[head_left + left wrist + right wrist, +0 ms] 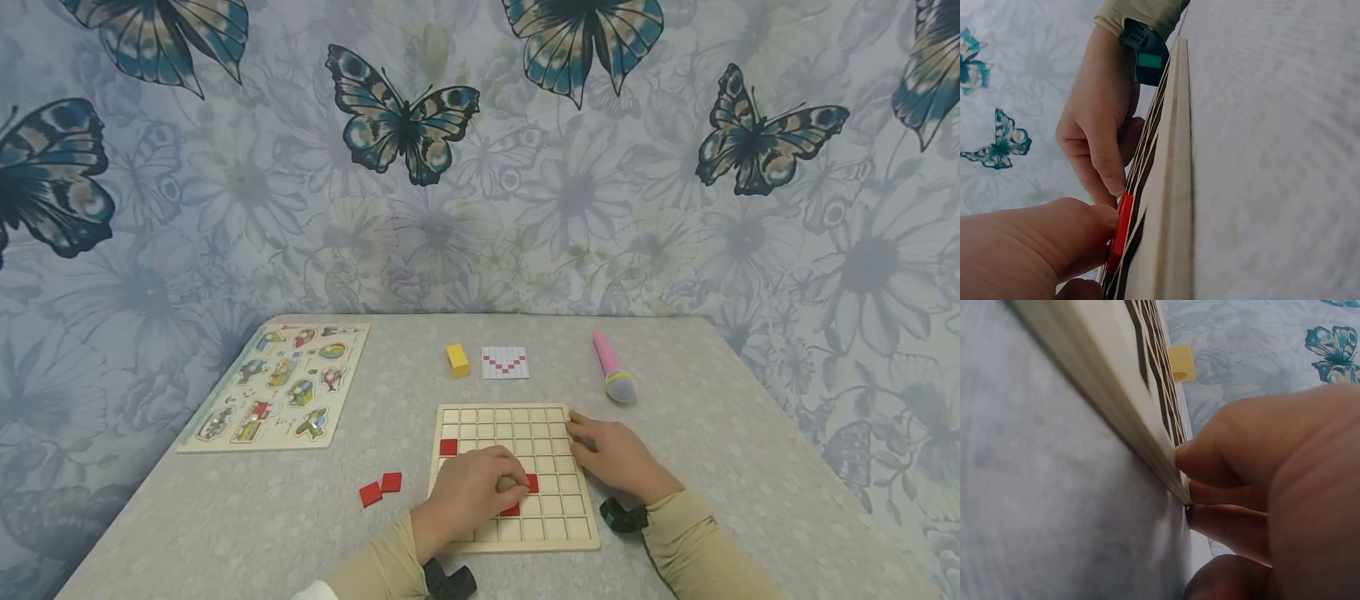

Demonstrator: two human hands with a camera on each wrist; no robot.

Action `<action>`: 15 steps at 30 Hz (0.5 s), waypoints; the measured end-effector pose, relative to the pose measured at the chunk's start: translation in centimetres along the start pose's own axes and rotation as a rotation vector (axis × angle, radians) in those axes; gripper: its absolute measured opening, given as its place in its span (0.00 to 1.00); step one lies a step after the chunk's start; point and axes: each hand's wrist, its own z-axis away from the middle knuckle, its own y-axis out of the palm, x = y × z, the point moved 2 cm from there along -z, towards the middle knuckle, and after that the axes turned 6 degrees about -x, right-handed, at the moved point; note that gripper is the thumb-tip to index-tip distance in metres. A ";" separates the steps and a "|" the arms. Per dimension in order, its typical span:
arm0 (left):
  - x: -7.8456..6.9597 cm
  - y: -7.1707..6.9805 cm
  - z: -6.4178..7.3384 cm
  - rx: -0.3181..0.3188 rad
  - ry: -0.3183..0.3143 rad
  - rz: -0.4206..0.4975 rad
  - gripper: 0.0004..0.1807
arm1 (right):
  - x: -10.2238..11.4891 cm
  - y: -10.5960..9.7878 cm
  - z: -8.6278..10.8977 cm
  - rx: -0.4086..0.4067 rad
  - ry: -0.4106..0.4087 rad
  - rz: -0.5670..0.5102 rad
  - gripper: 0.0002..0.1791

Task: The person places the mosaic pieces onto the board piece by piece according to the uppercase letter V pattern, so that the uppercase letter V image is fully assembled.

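A wooden grid board (555,525) lies flat on the table, with a red tile (448,447) in a square near its left edge. My left hand (468,492) reaches over the board, its thumb and fingertips pinching a red tile (533,482) at the grid surface. Another red tile (511,511) shows partly from under that hand. In the left wrist view, the thumb (1094,219) touches red at board level. My right hand (618,454) grips the board's right edge near the far corner; the right wrist view shows its thumb (1200,453) on the rim. Squares beneath the left hand are hidden.
Two loose red tiles (381,488) lie left of the board. Beyond it are a yellow block (457,362), a card with a V-shaped red pattern (506,363) and a pink toy microphone (613,371). A picture puzzle board (341,417) lies at the left.
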 end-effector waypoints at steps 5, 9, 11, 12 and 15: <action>-0.2 -0.1 0.0 -0.011 -0.009 -0.003 0.03 | -0.1 0.1 0.0 0.001 0.003 -0.016 0.23; -0.3 -1.6 0.3 -0.043 -0.057 -0.013 0.08 | -0.2 0.2 0.0 -0.003 -0.003 -0.010 0.23; -0.2 -3.3 0.7 -0.040 -0.089 -0.035 0.11 | -0.3 0.3 0.0 0.001 -0.005 -0.010 0.23; 0.0 -4.3 0.9 -0.038 -0.100 -0.055 0.13 | -0.3 0.3 0.0 0.003 -0.006 -0.009 0.23; 1.3 -7.1 1.8 -0.026 -0.145 -0.113 0.15 | -0.4 0.0 0.0 -0.001 -0.006 0.004 0.23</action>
